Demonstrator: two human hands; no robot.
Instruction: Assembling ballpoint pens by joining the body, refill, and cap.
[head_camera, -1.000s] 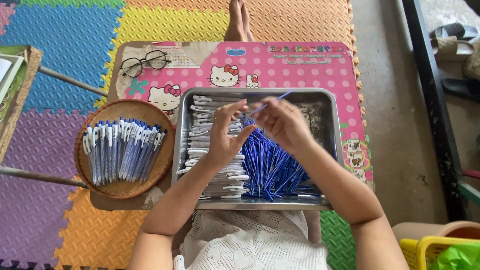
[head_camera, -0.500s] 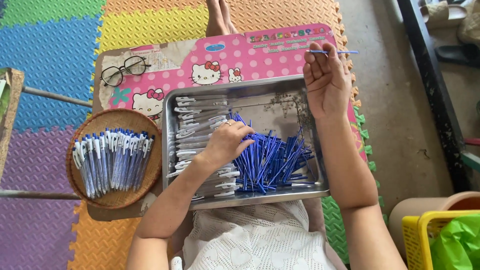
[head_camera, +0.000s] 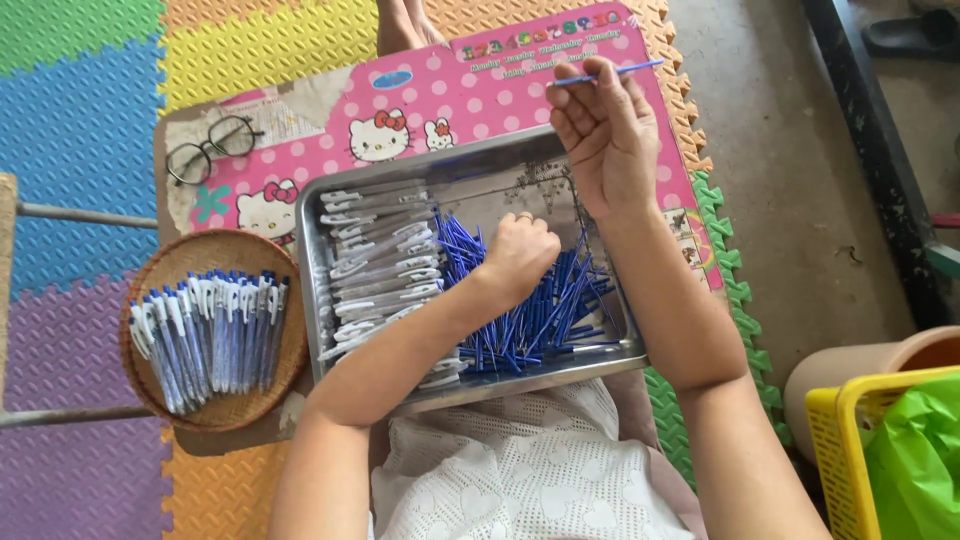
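Note:
A metal tray (head_camera: 310, 262) lies on a small pink table (head_camera: 480, 80). Its left half holds several clear pen barrels (head_camera: 385, 265), its right half a heap of blue pen refills (head_camera: 555, 310). My left hand (head_camera: 520, 252) reaches down into the blue refills with its fingers curled closed among them. My right hand (head_camera: 603, 130) is raised above the tray's far right corner and pinches one thin blue refill (head_camera: 625, 70) between its fingertips, held level.
A round wicker basket (head_camera: 165, 275) with several finished blue-and-white pens (head_camera: 205, 335) sits left of the tray. Black glasses (head_camera: 210, 148) lie on the table's far left. A yellow crate (head_camera: 850, 450) with a green bag stands at the lower right. Coloured foam mats cover the floor.
My right hand has lifted away from the tray to the far right with one blue refill. My left hand has dropped into the refill heap.

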